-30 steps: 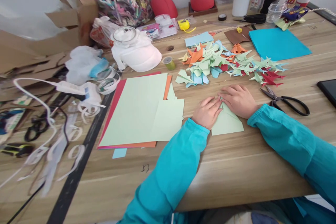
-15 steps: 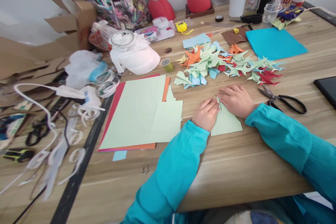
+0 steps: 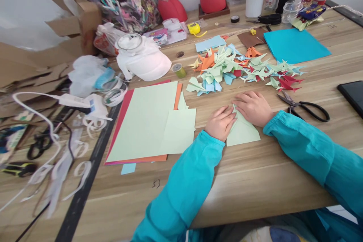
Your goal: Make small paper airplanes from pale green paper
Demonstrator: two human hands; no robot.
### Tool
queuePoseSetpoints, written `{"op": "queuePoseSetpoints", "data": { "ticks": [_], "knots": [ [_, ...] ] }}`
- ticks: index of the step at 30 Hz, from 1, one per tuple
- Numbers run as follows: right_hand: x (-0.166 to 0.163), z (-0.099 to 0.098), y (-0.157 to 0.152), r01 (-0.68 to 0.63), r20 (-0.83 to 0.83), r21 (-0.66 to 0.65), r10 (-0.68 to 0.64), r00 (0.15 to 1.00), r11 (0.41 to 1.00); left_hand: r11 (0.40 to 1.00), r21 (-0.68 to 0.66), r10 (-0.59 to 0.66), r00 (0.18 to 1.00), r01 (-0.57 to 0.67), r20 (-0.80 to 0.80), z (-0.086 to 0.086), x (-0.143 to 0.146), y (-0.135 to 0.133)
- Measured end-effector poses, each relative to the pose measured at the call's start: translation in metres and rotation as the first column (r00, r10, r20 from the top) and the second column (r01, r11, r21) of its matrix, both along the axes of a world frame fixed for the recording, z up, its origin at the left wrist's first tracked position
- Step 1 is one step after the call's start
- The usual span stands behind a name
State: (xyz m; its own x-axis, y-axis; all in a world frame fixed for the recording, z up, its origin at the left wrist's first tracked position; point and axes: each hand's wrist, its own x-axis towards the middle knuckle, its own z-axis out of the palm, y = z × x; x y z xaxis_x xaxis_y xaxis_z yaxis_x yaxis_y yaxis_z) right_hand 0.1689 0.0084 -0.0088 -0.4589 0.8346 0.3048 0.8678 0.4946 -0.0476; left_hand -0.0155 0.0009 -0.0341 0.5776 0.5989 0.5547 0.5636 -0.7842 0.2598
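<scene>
A folded sheet of light green paper [image 3: 244,133] lies on the wooden table [image 3: 255,181] in front of me. My left hand [image 3: 219,121] rests on its left edge, fingers held together and pressed down on the fold. My right hand [image 3: 253,107] covers its upper right part, fingers together and pointing left. The fingertips of both hands meet at the paper's top corner. Both sleeves are teal.
Black scissors [image 3: 304,107] lie just right of my right hand. A heap of folded paper shapes [image 3: 241,70] sits behind the hands. Stacked coloured sheets [image 3: 147,121] lie left, a blue sheet [image 3: 295,44] back right, a dark tablet [image 3: 351,96] far right, clutter at left.
Both hands stay pressed on the green paper. The view has drifted slightly, so everything sits a little further left and up in the picture.
</scene>
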Motion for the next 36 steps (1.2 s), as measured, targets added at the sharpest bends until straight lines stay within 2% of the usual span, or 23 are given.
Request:
{"op": "queuePoseSetpoints", "data": {
  "ticks": [21,36],
  "knots": [
    [-0.0007,0.0043,-0.0002,-0.007,0.018,-0.032,0.008,1.0,0.999,0.998,-0.07,0.007,1.0,-0.009,-0.018,-0.0014,-0.0009,0.0004],
    [-0.0003,0.002,0.0004,-0.008,0.005,-0.013,0.008,1.0,1.0,0.999,-0.053,0.001,0.999,-0.002,-0.032,-0.0007,-0.0009,0.0011]
  ]
}}
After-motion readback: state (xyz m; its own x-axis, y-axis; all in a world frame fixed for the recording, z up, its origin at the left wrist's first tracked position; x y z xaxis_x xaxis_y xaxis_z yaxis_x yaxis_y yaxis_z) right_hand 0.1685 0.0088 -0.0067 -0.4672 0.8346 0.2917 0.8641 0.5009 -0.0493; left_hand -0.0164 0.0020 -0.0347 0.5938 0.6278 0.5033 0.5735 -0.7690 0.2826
